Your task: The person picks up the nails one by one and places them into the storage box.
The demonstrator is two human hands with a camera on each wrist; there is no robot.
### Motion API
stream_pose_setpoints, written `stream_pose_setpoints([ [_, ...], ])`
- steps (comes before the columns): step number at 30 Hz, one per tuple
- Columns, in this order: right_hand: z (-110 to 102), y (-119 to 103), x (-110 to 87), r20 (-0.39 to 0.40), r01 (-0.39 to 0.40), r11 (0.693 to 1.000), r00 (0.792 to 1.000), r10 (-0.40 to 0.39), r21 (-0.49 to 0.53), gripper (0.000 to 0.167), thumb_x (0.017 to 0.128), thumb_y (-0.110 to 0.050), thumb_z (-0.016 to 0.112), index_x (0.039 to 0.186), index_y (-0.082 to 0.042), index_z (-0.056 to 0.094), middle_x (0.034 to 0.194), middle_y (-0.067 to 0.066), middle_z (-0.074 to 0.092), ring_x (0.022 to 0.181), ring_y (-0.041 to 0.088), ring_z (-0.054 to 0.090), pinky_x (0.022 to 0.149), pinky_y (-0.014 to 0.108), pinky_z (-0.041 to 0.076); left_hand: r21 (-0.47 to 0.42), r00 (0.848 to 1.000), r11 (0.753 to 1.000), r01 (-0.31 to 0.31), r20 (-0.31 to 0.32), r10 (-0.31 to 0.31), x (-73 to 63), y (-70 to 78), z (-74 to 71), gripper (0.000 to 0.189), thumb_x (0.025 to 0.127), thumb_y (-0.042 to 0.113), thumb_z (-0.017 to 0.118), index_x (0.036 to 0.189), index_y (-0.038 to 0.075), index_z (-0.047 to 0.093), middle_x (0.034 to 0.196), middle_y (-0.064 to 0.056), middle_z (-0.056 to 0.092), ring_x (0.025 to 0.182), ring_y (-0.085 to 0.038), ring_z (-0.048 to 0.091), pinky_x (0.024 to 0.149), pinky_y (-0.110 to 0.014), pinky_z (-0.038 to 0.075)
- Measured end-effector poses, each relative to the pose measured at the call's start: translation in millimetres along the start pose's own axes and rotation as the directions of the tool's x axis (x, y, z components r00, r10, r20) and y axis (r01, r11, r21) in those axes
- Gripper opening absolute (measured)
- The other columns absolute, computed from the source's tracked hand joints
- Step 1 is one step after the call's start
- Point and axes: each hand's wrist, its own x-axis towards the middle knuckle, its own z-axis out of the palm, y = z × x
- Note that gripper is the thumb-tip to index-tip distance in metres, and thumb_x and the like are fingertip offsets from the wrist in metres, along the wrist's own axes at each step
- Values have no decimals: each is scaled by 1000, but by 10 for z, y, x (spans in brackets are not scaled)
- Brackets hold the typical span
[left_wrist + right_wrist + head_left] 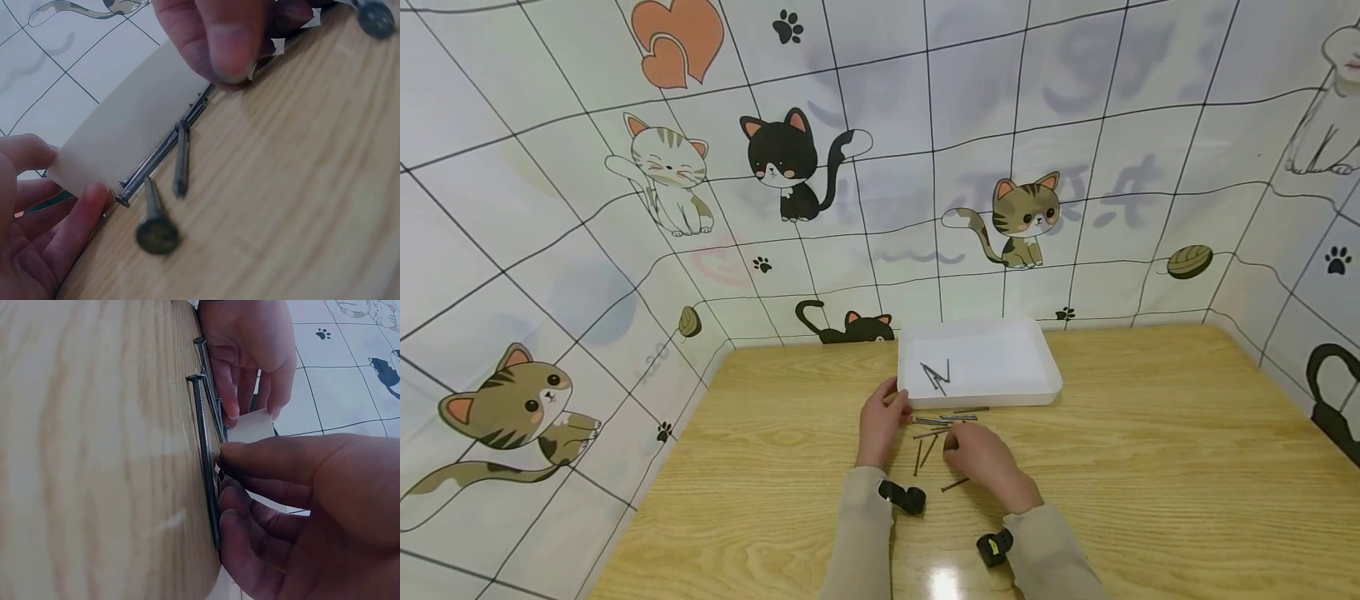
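Note:
My left hand (882,421) grips the near left corner of a shallow white tray (985,398), thumb on the front wall and fingers round the side. Two or three dark nails (936,377) lie inside that tray. On the table just in front, my right hand (983,454) reaches down among several loose nails (928,450). In the right wrist view, its thumb and fingers (250,456) pinch a dark nail (221,475), mostly hidden by the fingertips. Beside them, a long nail (205,450) lies flat on the wood.
Another nail (955,485) lies on the wooden table (760,500), left of the right wrist. A white tiled-pattern backdrop (895,192) with printed cats rises behind and at both sides of the table, close to the tray's back edge.

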Motion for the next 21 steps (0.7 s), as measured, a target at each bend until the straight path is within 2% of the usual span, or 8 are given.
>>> stream_pose_setpoints([
  [3,7,20,0,-19,13,1000,1000,-13,-6,7,81,-9,60,79,-13,65,78,-4,58,65,11,51,57,32,45,-1,1000,1000,1,4,-1,-1,4,-3,44,90,17,53,130,3,44,124,-19,49,86,-36,59,70,-45,51],
  [10,-5,55,-14,-48,14,1000,999,-14,2,5,82,-7,61,83,-10,65,81,-1,60,70,15,54,59,33,46,19,1000,1000,9,-28,-9,172,-307,19,40,90,20,54,128,12,49,121,-10,53,79,-23,61,62,-32,54],
  [21,-41,97,11,-106,-9,1000,994,10,12,7,83,-7,58,82,-8,65,78,0,59,66,13,51,59,32,45,21,1000,1000,3,-29,-2,176,-304,10,40,90,21,54,129,11,49,120,-10,53,76,-20,62,61,-30,54],
])
